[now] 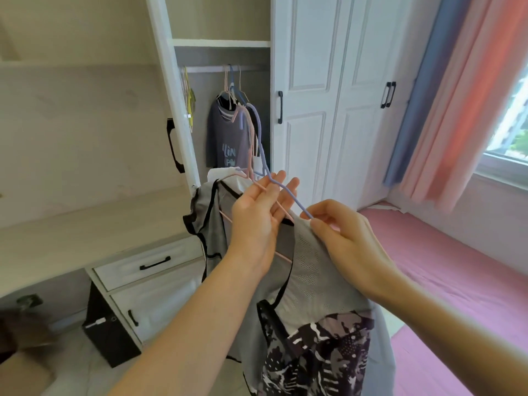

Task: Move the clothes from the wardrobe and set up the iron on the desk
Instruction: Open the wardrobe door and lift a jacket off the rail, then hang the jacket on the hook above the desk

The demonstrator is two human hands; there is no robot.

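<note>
Step in hand, by judgement: first half of task, clothes coming out of wardrobe (183, 115); iron not in view.

Left hand (258, 215): palm up, fingers extended and slightly spread, pink hanger (251, 144) and blue hanger (261, 138) lying across fingers; no curl around either visible.

Right hand (347, 241): thumb and forefinger pinching lower end of blue hanger, at top edge of grey mesh garment (317, 270); other fingers curled loosely behind.

Clothes held in front of body, between the two forearms: grey black-trimmed garment (211, 224) on left, grey mesh garment in middle, dark patterned garment (323, 355) lowest. White cloth (220, 174) partly visible behind hangers.

Remaining in wardrobe: dark printed T-shirt (228, 135) on rail (217, 69), with several hanger hooks beside it; yellow-green items (190, 107) at left of rail. Wardrobe door (171, 90) open.

Desk (94, 224) to the left, drawers (148, 262) beneath, near the hands. Pink bed surface (457, 267) to the right.

Next move, by judgement: hangers look crossed over one another; needs sorting into one secure grip first, then a turn left to lay bundle down. Risk: garments sliding off tilted hangers while grip is loose.
</note>
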